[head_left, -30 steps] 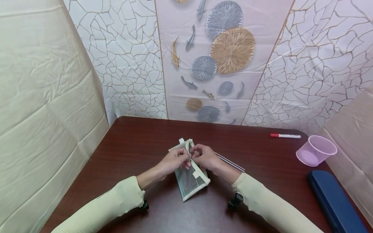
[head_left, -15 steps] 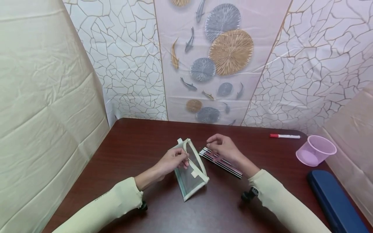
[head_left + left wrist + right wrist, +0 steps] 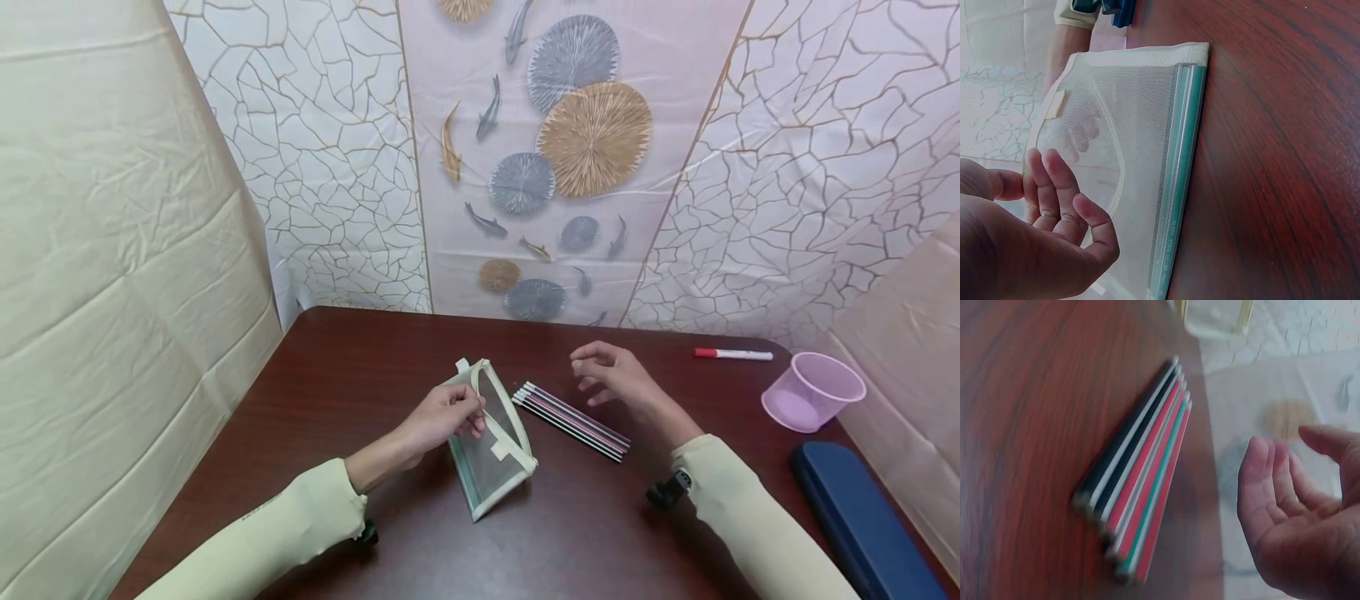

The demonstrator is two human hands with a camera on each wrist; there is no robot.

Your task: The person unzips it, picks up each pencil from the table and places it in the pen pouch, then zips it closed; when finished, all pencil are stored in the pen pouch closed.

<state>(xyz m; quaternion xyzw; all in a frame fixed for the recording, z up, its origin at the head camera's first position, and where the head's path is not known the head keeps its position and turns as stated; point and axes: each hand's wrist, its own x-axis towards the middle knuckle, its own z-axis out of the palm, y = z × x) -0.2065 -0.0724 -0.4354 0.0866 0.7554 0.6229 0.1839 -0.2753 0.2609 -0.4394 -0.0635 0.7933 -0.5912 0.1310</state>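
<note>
A mesh zip pencil pouch [image 3: 487, 467] with cream edging stands tilted on the table, its mouth gaping. My left hand [image 3: 446, 414] pinches the near edge of that mouth between thumb and forefinger; the other fingers curl loosely in the left wrist view. Along the pouch's bottom, teal pencils [image 3: 1184, 137] show through the mesh. Several striped pencils [image 3: 573, 423] in black, red and green lie side by side to the right of the pouch. Beyond their right side, my right hand [image 3: 618, 377] hovers with loosely bent fingers, holding nothing and apart from the pencils.
A red-capped marker [image 3: 733, 354] lies near the table's back right. Close by, a pink cup [image 3: 813, 392] stands at the right edge. Nearer me is a long dark blue case [image 3: 862, 517]. Patterned cloth [image 3: 345, 167] hangs behind the table.
My right hand has left the pouch's mouth and moved right past the loose pencils, uncovering them. The mouth now gapes wider. My left hand keeps its grip on the edge.
</note>
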